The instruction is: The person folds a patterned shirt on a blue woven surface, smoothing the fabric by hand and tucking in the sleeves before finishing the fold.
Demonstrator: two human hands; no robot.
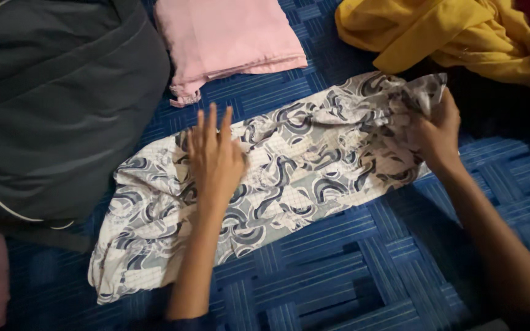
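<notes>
1. While both forearms reached forward from the bottom edge of the view, the blue woven mat (363,270) with its block pattern lay nearest, bare in front of the person.
2. Just beyond it, the patterned cloth (289,178), cream with grey and navy swirls, lay stretched in a long band across the mat, its left end low and its right end higher.
3. The left hand (215,160) rested flat on the middle-left of the cloth, fingers spread and straight, pressing rather than gripping.
4. The right hand (438,136) was closed around the bunched right end of the cloth, the fabric gathered into a crumpled knot inside its grip.
5. Judging from this, the step in hand was folding: one hand pinned the cloth as an anchor while the other held the loose end ready to bring over.
6. The next move would call for lifting the bunched end clear, shaking its creases out, and laying it evenly toward the pinned part so the edges met.
7. Farther off, a dark grey padded cover (56,104) filled the left side, a folded pink cloth (228,40) lay beyond the left hand, and a heaped yellow garment (449,34) sat beyond the right.
</notes>
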